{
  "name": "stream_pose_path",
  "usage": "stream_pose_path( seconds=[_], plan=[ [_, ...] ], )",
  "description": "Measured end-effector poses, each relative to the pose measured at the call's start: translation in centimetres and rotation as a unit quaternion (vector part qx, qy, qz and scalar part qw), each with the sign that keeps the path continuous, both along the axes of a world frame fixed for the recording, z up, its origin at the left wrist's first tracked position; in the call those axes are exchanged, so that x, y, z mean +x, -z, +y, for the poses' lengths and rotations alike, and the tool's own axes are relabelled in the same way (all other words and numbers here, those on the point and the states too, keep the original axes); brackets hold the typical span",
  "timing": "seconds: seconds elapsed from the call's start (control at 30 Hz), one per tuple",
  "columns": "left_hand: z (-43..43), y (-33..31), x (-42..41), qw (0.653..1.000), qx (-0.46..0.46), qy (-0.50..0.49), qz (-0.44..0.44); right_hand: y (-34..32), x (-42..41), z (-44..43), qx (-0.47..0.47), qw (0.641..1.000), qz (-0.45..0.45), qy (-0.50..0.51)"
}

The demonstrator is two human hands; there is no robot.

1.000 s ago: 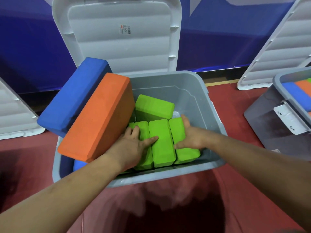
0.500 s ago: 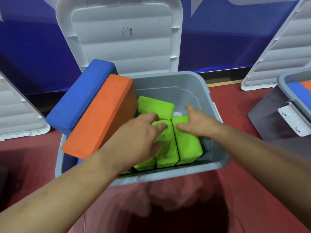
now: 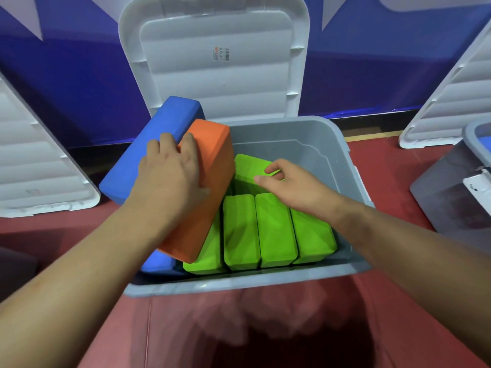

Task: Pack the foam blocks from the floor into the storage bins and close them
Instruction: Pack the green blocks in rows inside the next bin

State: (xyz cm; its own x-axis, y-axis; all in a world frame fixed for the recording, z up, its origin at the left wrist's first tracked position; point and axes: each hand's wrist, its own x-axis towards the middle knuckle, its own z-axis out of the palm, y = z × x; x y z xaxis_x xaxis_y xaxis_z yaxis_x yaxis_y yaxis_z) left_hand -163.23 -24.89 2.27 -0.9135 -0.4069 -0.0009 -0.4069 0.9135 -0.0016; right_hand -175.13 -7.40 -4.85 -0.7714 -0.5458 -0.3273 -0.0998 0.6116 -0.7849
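Observation:
An open grey storage bin (image 3: 342, 155) sits on the red floor, its white lid (image 3: 223, 75) tipped up behind it. Several green foam blocks (image 3: 273, 229) stand side by side along the bin's front, and one more green block (image 3: 247, 168) lies behind them. An orange block (image 3: 210, 197) leans tilted at the bin's left, and a blue block (image 3: 138, 166) leans on the left rim beside it. My left hand (image 3: 170, 171) lies across the orange and blue blocks, pressing on them. My right hand (image 3: 289, 181) curls its thumb and fingers on the rear green block's near edge.
Another blue block (image 3: 156, 261) shows at the bin's bottom left corner. A second grey bin (image 3: 473, 136) with a white latch stands at the right edge. White lids lean against the blue wall on the left (image 3: 39, 168) and right (image 3: 451, 96).
My left hand rose from the green blocks onto the orange and blue blocks. My right hand shifted from the front green row back to the rear green block, its fingers curling.

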Motion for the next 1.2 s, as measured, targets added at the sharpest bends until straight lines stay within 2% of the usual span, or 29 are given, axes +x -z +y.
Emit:
stream_pose_path(
  seconds=[0.17,0.3,0.37,0.47,0.63,0.73,0.77,0.87,0.9,0.97,1.03,1.1,1.13,1.2],
  plan=[
    [0.5,-0.2,-0.1,0.999,0.049,0.006,0.002,0.1,0.8,-0.7,-0.009,0.999,-0.038,-0.005],
    [0.5,-2.5,-0.4,0.968,0.193,0.009,0.160,-1.0,-0.1,0.1,-0.052,0.993,-0.071,0.074],
    [1.2,-3.0,-0.7,0.924,0.301,-0.017,0.233,-1.9,-0.7,0.6,-0.123,0.977,-0.143,0.102],
    [2.7,-1.9,-1.1,0.829,0.460,-0.070,0.309,-3.5,-1.4,1.9,-0.254,0.922,-0.270,0.114],
    [3.2,0.9,-2.9,0.725,0.558,-0.130,0.383,-4.5,-3.7,5.9,-0.320,0.880,-0.343,0.073],
    [3.9,2.6,-4.1,0.681,0.606,-0.113,0.396,-4.0,-4.0,6.3,-0.414,0.822,-0.366,0.138],
    [4.3,3.2,-4.4,0.673,0.620,-0.102,0.392,-3.8,-3.7,5.9,-0.430,0.816,-0.348,0.169],
    [4.9,4.5,-5.3,0.690,0.633,-0.070,0.344,-4.1,-3.5,5.2,-0.422,0.841,-0.232,0.248],
    [4.8,4.9,-5.7,0.710,0.628,-0.064,0.313,-4.7,-4.0,5.5,-0.416,0.852,-0.175,0.266],
    [3.9,5.8,-6.7,0.781,0.581,-0.061,0.221,-6.3,-5.6,6.7,-0.366,0.885,-0.013,0.287],
    [2.7,7.3,-8.0,0.865,0.482,-0.049,0.127,-7.8,-6.7,7.8,-0.280,0.910,0.144,0.268],
    [2.0,8.7,-9.5,0.936,0.344,-0.005,0.067,-8.6,-7.1,8.2,-0.199,0.921,0.240,0.232],
    [1.8,9.4,-10.2,0.958,0.281,0.027,0.046,-8.8,-7.2,8.2,-0.157,0.927,0.271,0.209],
    [1.5,10.5,-11.3,0.976,0.199,0.092,0.001,-8.5,-7.2,7.7,-0.084,0.933,0.315,0.153]
  ],
)
